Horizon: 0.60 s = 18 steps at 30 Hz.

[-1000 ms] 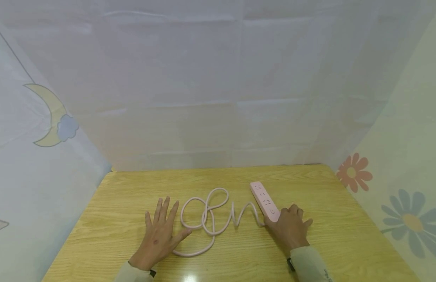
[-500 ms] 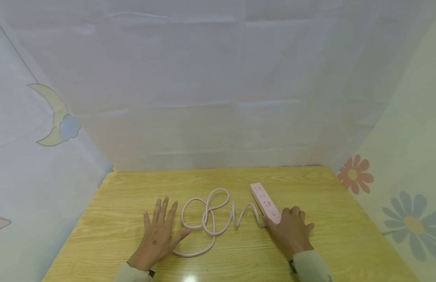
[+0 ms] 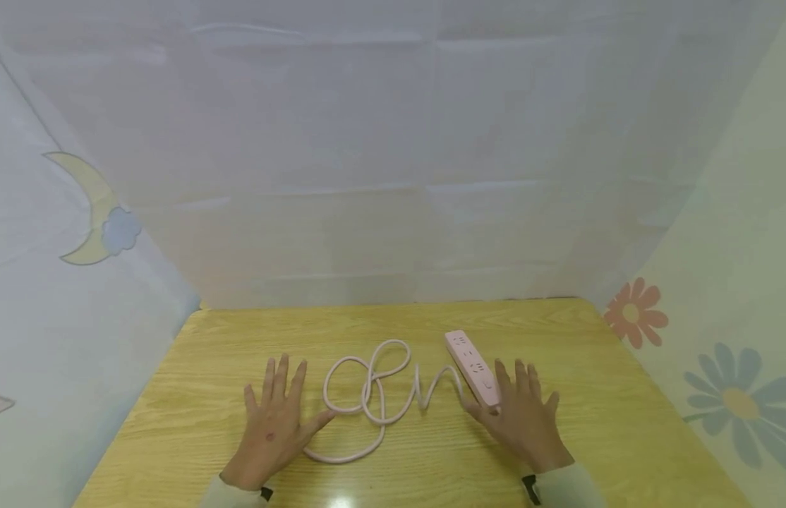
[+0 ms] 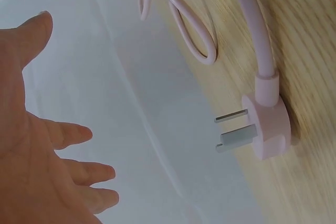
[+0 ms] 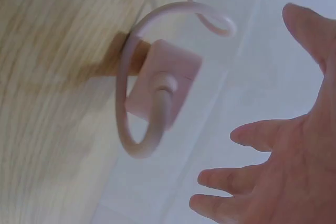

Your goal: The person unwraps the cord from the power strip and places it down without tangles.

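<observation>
A pink power strip (image 3: 472, 367) lies slanted on the wooden table, its sockets facing up. Its pale pink cord (image 3: 383, 422) spreads leftward in loose loops. My right hand (image 3: 526, 423) hovers over the strip's near end with fingers spread; the right wrist view shows a gap between the palm and the strip's end (image 5: 176, 72), where the cord enters. At the left, my left hand (image 3: 271, 430) is held above the table, fingers straight and apart, holding nothing. The plug (image 4: 269, 121) rests on the table near it, metal prongs bare, hidden under that hand in the head view.
The wooden table (image 3: 240, 339) meets a pale cloth backdrop (image 3: 367, 233) at its far edge. Side cloths carry a moon (image 3: 91, 204) on the left and flowers (image 3: 633, 312) on the right.
My right hand has let go of the power strip's near end, and its fingers have straightened and spread. The left hand has shifted slightly left. Strip and cord lie as before.
</observation>
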### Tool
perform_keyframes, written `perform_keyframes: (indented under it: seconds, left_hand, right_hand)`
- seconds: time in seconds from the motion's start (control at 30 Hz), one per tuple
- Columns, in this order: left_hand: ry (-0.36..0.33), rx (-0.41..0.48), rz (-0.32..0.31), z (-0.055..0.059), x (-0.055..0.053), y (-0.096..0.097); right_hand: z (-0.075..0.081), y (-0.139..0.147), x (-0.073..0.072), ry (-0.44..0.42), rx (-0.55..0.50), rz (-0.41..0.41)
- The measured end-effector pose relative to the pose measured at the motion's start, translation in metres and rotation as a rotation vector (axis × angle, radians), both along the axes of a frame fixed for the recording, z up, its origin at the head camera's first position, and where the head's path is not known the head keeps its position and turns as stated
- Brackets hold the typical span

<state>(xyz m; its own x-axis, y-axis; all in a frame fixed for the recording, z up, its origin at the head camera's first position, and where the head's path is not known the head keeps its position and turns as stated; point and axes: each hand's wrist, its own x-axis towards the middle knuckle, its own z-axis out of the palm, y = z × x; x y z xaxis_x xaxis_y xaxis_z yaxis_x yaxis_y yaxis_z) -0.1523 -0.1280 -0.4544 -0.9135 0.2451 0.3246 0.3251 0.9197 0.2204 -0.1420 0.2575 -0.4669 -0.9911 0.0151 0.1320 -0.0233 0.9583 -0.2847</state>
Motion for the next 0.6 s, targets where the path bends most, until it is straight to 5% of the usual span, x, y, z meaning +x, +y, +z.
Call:
perform_keyframes:
  seconds: [0.2, 0.6]
  left_hand:
    - [-0.057, 0.009, 0.033, 0.002, 0.003, -0.003]
    - [-0.034, 0.015, 0.041, 0.006, 0.009, -0.006]
  right_hand:
    - [0.009, 0.0, 0.012, 0.029, 0.009, 0.038]
    - [0.017, 0.003, 0.035, 0.064, -0.009, 0.08]
